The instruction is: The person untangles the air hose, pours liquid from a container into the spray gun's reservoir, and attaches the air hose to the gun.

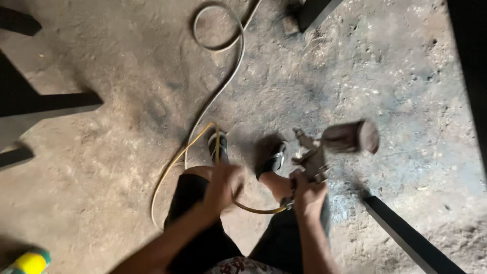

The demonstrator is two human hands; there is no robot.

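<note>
My right hand (308,195) grips the handle of a metal spray gun (313,157), whose dark cup (351,137) sticks out to the right, blurred. A yellow hose (175,162) runs from the gun's base, curves under my left hand (224,183) and loops out over the floor to the left. My left hand is closed around that hose above my left knee. Below the hands I see my dark shorts and my two feet in dark sandals (271,161) on the floor.
A grey hose (223,86) snakes from a coil at the top down toward my feet. Black metal bars lie at the left (50,104), the top (314,12) and the lower right (406,236). A yellow-green object (30,262) sits at the bottom left. The concrete floor is dusty.
</note>
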